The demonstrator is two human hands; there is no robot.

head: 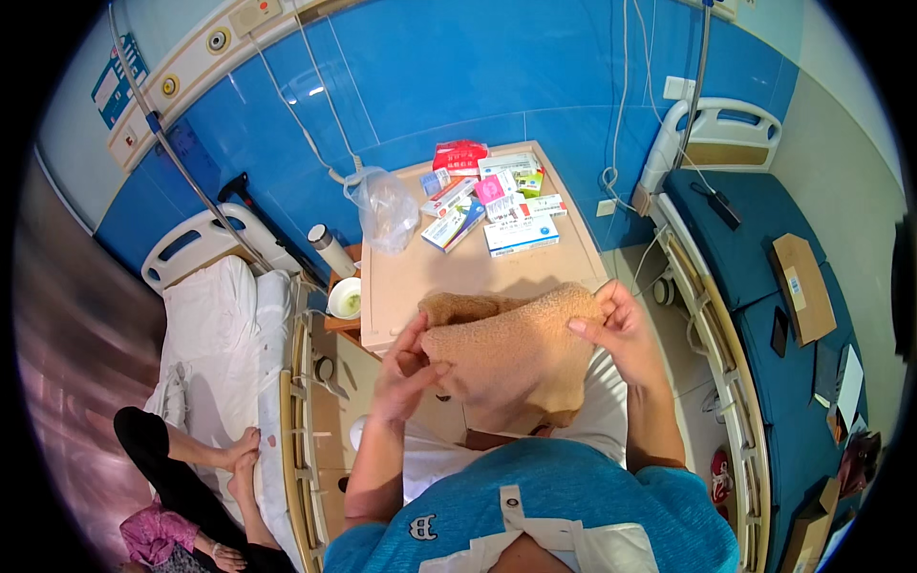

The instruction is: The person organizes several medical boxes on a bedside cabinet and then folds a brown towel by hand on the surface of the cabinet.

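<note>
A tan fleecy cloth (516, 351), partly folded over, hangs between my two hands above my lap and the near edge of a beige tabletop (458, 276). My left hand (408, 372) pinches its left edge between thumb and fingers. At the upper right corner, my right hand (620, 329) grips the cloth with the thumb on the near side. Farther back on the tabletop lie several medicine boxes, among them a white and blue box (521, 235) and a red package (460, 156). A clear plastic bag (385, 211) rests at the tabletop's left edge.
Left of the tabletop stand a white flask (332, 251) and a white bowl (345, 298). A person's bare feet (243, 451) rest on the white bed at left. At right, a blue-padded bed (759, 344) holds a cardboard box (804, 289), a phone (779, 331) and a power strip (723, 209).
</note>
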